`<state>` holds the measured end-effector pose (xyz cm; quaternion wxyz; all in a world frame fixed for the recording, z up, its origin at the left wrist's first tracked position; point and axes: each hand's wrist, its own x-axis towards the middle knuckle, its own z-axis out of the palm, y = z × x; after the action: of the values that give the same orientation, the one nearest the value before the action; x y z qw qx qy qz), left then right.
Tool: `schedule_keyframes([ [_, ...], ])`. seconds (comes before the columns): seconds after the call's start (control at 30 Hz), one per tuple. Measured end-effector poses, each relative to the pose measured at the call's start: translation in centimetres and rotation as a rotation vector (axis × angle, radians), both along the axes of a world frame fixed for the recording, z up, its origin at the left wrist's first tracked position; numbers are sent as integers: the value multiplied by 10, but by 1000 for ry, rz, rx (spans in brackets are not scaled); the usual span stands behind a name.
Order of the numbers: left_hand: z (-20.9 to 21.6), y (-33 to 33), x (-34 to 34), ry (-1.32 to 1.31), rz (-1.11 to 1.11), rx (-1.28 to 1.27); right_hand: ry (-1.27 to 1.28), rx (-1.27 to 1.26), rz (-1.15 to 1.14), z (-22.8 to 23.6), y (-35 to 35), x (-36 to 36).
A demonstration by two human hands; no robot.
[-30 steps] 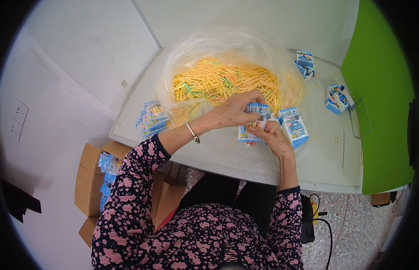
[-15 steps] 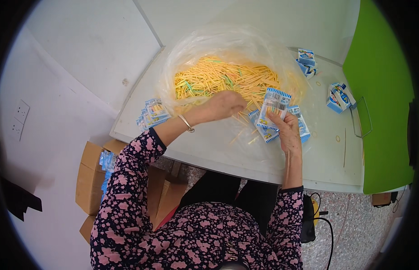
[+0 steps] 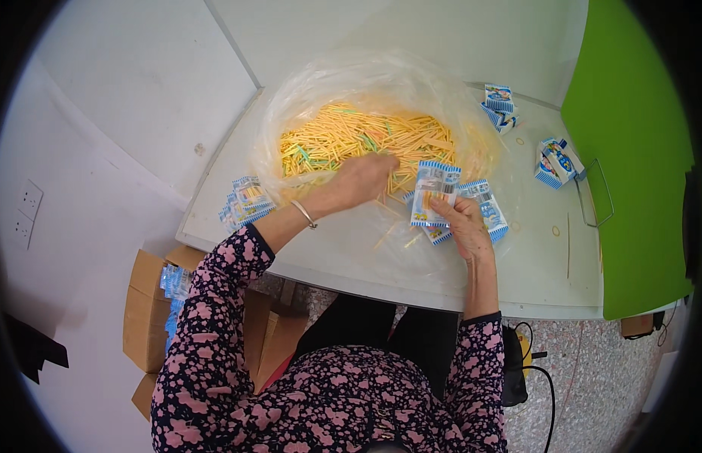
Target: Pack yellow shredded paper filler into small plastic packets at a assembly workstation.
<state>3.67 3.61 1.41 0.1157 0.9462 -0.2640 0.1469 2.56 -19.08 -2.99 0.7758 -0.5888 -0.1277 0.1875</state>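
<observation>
My right hand (image 3: 469, 228) grips a small packet (image 3: 435, 189) with blue-and-white striped ends, thumb on its front; yellow sticks show through its window. Beneath and beside it lie similar packets (image 3: 483, 208) on the table. My left hand (image 3: 356, 183), wearing a bangle, is over the near edge of a heap of thin yellow sticks (image 3: 351, 132), a few of them green or orange. Its fingers are curled together and blurred at the tips; what they hold, if anything, I cannot make out. The heap lies in a large, wide-mouthed clear plastic bag (image 3: 290, 94).
More packets (image 3: 251, 195) lie left of the bag; others (image 3: 498, 102) sit at the back right. A blue-and-white box (image 3: 556, 162) stands beside a wire stand (image 3: 601, 196) near a green panel (image 3: 638, 166). A cardboard box (image 3: 145, 302) with blue packets is below the table, left.
The whole view has shifted slightly. My right hand has brought the packet a little left and turned it more upright. My left hand stays near the sticks, its fingers moving.
</observation>
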Motion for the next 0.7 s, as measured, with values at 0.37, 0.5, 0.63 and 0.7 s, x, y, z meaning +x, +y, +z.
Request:
schedule_keyframes([
  [0.37,55,-27,-10,407,-157,-1022,-2,-121,167,7,6,-9],
  [0.5,41,-26,-17,546,-144,-968,-9,-77,178,10,9,-13],
  [0.63,33,-30,-21,437,-105,-809,-17,-77,179,8,10,-13],
  [0.7,21,-30,-21,109,-262,-654,-22,-83,194,8,11,-12],
])
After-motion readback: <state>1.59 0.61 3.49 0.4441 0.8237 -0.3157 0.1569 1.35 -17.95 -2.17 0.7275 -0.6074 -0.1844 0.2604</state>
